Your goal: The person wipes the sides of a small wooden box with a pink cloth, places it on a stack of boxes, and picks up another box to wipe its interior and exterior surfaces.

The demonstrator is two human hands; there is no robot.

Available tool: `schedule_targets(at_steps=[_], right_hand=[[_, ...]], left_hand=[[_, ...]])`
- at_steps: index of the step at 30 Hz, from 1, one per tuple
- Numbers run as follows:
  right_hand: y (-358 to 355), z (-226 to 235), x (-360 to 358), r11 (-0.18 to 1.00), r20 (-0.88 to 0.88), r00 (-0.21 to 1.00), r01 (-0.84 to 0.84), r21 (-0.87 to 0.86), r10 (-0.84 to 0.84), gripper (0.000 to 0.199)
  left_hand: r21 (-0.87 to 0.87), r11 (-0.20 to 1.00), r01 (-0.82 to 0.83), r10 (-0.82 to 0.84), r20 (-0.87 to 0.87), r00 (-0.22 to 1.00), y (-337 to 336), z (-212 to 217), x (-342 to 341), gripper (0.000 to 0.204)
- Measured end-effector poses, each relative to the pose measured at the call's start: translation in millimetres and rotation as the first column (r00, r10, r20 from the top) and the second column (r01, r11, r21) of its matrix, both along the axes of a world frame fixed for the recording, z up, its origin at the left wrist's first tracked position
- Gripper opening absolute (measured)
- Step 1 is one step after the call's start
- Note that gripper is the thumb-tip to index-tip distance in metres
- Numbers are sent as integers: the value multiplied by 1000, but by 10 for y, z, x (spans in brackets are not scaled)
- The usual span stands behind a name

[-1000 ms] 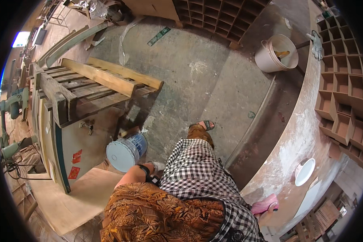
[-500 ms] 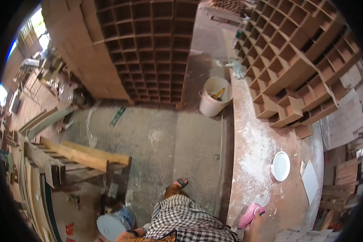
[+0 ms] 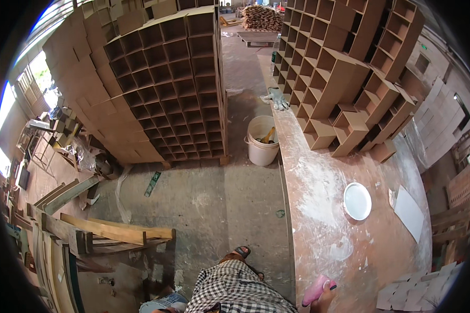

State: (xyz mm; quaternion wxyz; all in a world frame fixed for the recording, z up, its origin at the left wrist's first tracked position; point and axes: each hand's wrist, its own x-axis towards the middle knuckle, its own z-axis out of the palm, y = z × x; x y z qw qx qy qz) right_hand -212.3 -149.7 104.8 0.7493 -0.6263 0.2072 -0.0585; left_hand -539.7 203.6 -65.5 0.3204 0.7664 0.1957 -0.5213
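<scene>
Near the lower edge, my right hand (image 3: 326,298) is closed around a pink, rounded object (image 3: 314,290) with a dark end; its exact kind does not show. The hand is over the near part of the powder-dusted worktable (image 3: 318,245). Farther along the table sits a round white bowl (image 3: 357,201) with something white inside. Of my left arm only a sliver shows at the bottom edge, beside a blue-white bucket (image 3: 167,301); the fingers are hidden.
Cardboard compartment boxes (image 3: 318,78) are stacked at the table's far end, beside a work glove (image 3: 277,98). A white bucket (image 3: 262,151) stands by the table's left edge. More gridded boxes (image 3: 177,94) rise ahead; wooden frames (image 3: 109,229) lie left. White sheets (image 3: 408,214) rest at right.
My view has tilted upward, so more of the far room shows. My right hand with the pink object appears slightly lower, and my left arm has mostly dropped out of the picture.
</scene>
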Motion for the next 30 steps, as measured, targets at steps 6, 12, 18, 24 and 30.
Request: schedule_targets(at_steps=[6,12,18,24,30], right_hand=[[53,243,-110,996,-85,995,-49,80,56,14],[-124,-179,134,984,-121,985,-104,143,122,9],[85,93,267,984,-182,972,-128,128,150,16],[116,118,410,960,-128,972,-162,227,195,15],[-58,-20,365,976,-192,978,-45,215,87,14]], left_hand=[[57,997,-49,47,47,998,91,-3,139,37],[90,990,-113,104,91,990,106,-24,205,36],[111,987,-112,99,119,988,230,-44,338,36],[155,982,-106,91,104,990,360,30,608,36],[195,978,-78,56,114,992,412,24,1000,35]])
